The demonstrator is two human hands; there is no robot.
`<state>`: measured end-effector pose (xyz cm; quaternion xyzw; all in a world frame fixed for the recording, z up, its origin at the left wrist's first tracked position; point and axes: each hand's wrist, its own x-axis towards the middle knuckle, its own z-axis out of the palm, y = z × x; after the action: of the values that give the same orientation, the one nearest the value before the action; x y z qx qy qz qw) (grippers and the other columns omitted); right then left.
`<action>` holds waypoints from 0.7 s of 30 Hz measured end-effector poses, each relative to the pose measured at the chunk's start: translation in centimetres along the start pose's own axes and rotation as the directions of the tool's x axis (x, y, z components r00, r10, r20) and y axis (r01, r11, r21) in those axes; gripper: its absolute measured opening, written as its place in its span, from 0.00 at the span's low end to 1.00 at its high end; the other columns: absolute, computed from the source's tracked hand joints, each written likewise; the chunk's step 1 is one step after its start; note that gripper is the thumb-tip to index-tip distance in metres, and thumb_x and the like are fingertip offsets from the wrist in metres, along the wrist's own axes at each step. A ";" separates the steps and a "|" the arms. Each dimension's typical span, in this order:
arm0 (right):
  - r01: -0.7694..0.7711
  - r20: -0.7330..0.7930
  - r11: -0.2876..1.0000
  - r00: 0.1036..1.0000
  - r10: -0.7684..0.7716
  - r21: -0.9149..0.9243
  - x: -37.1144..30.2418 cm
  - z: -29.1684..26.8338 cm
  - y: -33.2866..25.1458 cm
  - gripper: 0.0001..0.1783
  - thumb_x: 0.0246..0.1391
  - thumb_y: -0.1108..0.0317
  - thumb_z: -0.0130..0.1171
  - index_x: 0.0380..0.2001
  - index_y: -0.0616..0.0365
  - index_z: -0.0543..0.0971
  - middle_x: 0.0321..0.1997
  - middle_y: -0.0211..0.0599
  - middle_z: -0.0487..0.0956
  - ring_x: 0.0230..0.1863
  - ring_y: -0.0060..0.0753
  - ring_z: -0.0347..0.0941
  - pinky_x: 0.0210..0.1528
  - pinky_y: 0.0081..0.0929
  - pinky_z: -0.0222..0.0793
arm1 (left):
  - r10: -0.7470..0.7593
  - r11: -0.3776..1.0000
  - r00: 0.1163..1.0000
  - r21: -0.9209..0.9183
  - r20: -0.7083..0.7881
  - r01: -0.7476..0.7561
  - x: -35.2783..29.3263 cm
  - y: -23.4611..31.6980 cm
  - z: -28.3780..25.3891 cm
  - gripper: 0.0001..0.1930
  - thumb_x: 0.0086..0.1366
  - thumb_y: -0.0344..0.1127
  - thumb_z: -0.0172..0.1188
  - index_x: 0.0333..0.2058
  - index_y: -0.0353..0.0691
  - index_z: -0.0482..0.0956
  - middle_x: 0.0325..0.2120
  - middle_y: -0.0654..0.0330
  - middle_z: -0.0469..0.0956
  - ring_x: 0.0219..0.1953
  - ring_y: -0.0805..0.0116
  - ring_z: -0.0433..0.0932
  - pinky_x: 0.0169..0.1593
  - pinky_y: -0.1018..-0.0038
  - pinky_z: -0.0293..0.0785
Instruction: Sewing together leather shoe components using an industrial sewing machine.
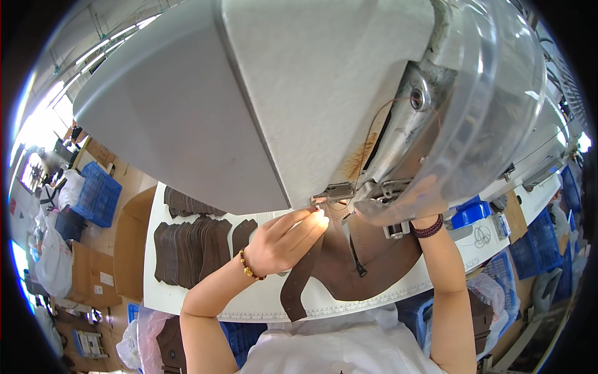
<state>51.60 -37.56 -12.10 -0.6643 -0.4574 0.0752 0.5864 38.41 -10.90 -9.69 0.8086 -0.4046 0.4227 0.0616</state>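
In the head view, we see the left hand (283,242) beside the needle area of a large grey sewing machine (249,93), its fingertips drawn close; glare there keeps us from telling whether they pinch anything. The right hand (421,201) lies behind a clear curved guard (492,118), and we cannot tell its grip. The brown piece (339,283) spreads on the white table (425,277) below both hands, its dark zipper slider (360,270) toward us, a brown strap (295,293) at its left. Stacked brown panels (193,250) lie farther left.
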 end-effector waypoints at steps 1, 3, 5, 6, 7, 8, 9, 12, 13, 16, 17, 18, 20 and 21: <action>-0.002 -0.006 1.000 1.000 0.001 -0.020 0.1 -0.1 0.0 0.25 0.46 0.55 0.66 0.45 0.58 0.79 0.42 0.38 0.81 0.44 0.36 0.78 0.47 0.30 0.72 | 0.004 1.000 1.000 -0.004 0.007 -0.004 0.0 0.0 0.1 0.17 0.44 0.23 0.61 0.38 0.33 0.81 0.37 0.58 0.78 0.40 0.64 0.80 0.38 0.77 0.82; -0.004 -0.024 0.998 1.000 0.003 -0.060 0.5 -0.2 0.0 0.25 0.46 0.55 0.66 0.44 0.58 0.79 0.42 0.37 0.82 0.44 0.36 0.78 0.47 0.30 0.72 | -0.004 1.000 1.000 -0.010 0.005 0.004 -0.1 0.1 0.3 0.18 0.45 0.23 0.61 0.39 0.33 0.81 0.38 0.58 0.78 0.40 0.64 0.80 0.37 0.77 0.82; -0.003 -0.037 0.996 0.999 -0.001 -0.091 0.8 -0.4 0.1 0.24 0.46 0.55 0.66 0.44 0.58 0.79 0.42 0.37 0.82 0.44 0.35 0.78 0.47 0.30 0.72 | -0.023 1.000 1.000 -0.017 -0.009 0.023 0.0 0.4 0.7 0.18 0.45 0.23 0.61 0.40 0.33 0.80 0.38 0.58 0.77 0.40 0.64 0.80 0.35 0.77 0.81; 0.001 -0.044 0.994 0.999 -0.006 -0.105 1.0 -0.6 0.2 0.24 0.46 0.55 0.66 0.44 0.58 0.79 0.42 0.37 0.82 0.43 0.35 0.78 0.46 0.30 0.72 | -0.035 0.999 0.999 -0.016 -0.021 0.034 0.1 0.6 0.9 0.19 0.46 0.22 0.61 0.40 0.33 0.80 0.37 0.58 0.76 0.39 0.65 0.80 0.34 0.77 0.81; 0.001 -0.049 0.993 0.999 -0.007 -0.117 1.1 -0.7 0.3 0.24 0.47 0.55 0.66 0.44 0.58 0.79 0.41 0.37 0.82 0.43 0.35 0.78 0.46 0.30 0.72 | -0.047 0.999 0.998 -0.015 -0.035 0.046 0.2 0.7 1.0 0.19 0.46 0.22 0.62 0.41 0.32 0.80 0.36 0.59 0.75 0.38 0.66 0.79 0.33 0.78 0.81; 0.000 -0.055 0.992 0.998 -0.007 -0.129 1.2 -0.8 0.4 0.24 0.47 0.55 0.66 0.44 0.58 0.79 0.41 0.37 0.82 0.43 0.35 0.78 0.46 0.30 0.72 | -0.058 0.998 0.998 -0.004 -0.035 0.058 0.2 0.8 1.0 0.19 0.46 0.22 0.62 0.41 0.32 0.80 0.35 0.59 0.74 0.37 0.66 0.79 0.33 0.78 0.80; 0.000 -0.058 0.990 0.998 -0.008 -0.138 1.4 -0.9 0.6 0.24 0.47 0.55 0.65 0.44 0.57 0.79 0.41 0.37 0.82 0.43 0.35 0.78 0.46 0.30 0.72 | -0.079 0.996 0.997 -0.033 -0.019 0.078 0.2 0.8 0.9 0.19 0.47 0.22 0.62 0.41 0.32 0.80 0.34 0.59 0.74 0.36 0.67 0.79 0.32 0.77 0.80; -0.001 -0.070 0.987 0.997 -0.010 -0.161 1.7 -1.0 0.9 0.24 0.47 0.55 0.65 0.44 0.57 0.79 0.41 0.36 0.82 0.43 0.35 0.78 0.45 0.30 0.72 | -0.113 0.992 0.993 -0.046 0.021 0.114 0.3 0.7 0.7 0.18 0.47 0.22 0.62 0.41 0.32 0.80 0.30 0.59 0.71 0.31 0.69 0.77 0.30 0.77 0.79; -0.002 -0.074 0.985 0.997 -0.011 -0.170 1.8 -1.0 0.9 0.23 0.47 0.55 0.65 0.44 0.57 0.79 0.41 0.36 0.82 0.42 0.35 0.78 0.45 0.30 0.72 | -0.099 0.994 0.995 -0.046 0.013 0.099 0.3 0.6 0.6 0.18 0.47 0.22 0.63 0.41 0.32 0.80 0.30 0.59 0.71 0.31 0.69 0.78 0.30 0.77 0.79; 0.000 -0.077 0.982 0.997 -0.015 -0.187 1.9 -0.9 0.7 0.23 0.47 0.54 0.65 0.44 0.57 0.79 0.40 0.36 0.82 0.42 0.35 0.78 0.45 0.30 0.72 | -0.104 0.993 0.995 -0.055 0.010 0.104 0.2 0.7 0.7 0.18 0.47 0.23 0.63 0.41 0.33 0.81 0.32 0.59 0.72 0.32 0.66 0.78 0.31 0.76 0.79; -0.001 -0.080 0.982 0.997 -0.014 -0.188 1.8 -1.0 0.5 0.23 0.47 0.54 0.64 0.44 0.56 0.80 0.40 0.36 0.82 0.42 0.35 0.78 0.44 0.30 0.72 | -0.117 0.991 0.993 -0.058 0.010 0.117 0.1 0.9 0.7 0.18 0.47 0.24 0.63 0.41 0.34 0.81 0.33 0.59 0.73 0.34 0.64 0.79 0.34 0.74 0.80; -0.001 -0.080 0.982 0.997 -0.015 -0.191 1.6 -1.0 0.4 0.23 0.48 0.54 0.64 0.44 0.56 0.80 0.40 0.35 0.82 0.42 0.35 0.78 0.44 0.30 0.72 | -0.120 0.991 0.993 -0.065 -0.006 0.119 0.1 1.0 0.7 0.18 0.47 0.25 0.63 0.41 0.34 0.81 0.34 0.58 0.74 0.35 0.61 0.80 0.37 0.72 0.80; -0.002 -0.085 0.980 0.996 -0.015 -0.200 1.2 -1.1 0.5 0.23 0.48 0.54 0.64 0.44 0.56 0.80 0.40 0.35 0.82 0.41 0.35 0.78 0.44 0.30 0.72 | -0.127 0.989 0.992 -0.078 0.011 0.128 0.0 1.0 0.7 0.18 0.47 0.26 0.63 0.41 0.34 0.81 0.34 0.57 0.75 0.34 0.61 0.80 0.36 0.72 0.80; 0.001 -0.085 0.979 0.996 -0.018 -0.205 1.0 -1.2 0.8 0.22 0.48 0.54 0.64 0.44 0.56 0.80 0.40 0.35 0.82 0.41 0.35 0.78 0.44 0.29 0.72 | -0.124 0.988 0.992 -0.086 0.011 0.125 0.0 1.0 0.7 0.18 0.47 0.26 0.63 0.41 0.33 0.81 0.34 0.57 0.75 0.34 0.61 0.80 0.36 0.72 0.80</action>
<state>53.33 -37.64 -11.96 -0.7215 -0.4402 -0.0037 0.5344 38.19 -11.84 -10.39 0.8301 -0.3716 0.3976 0.1216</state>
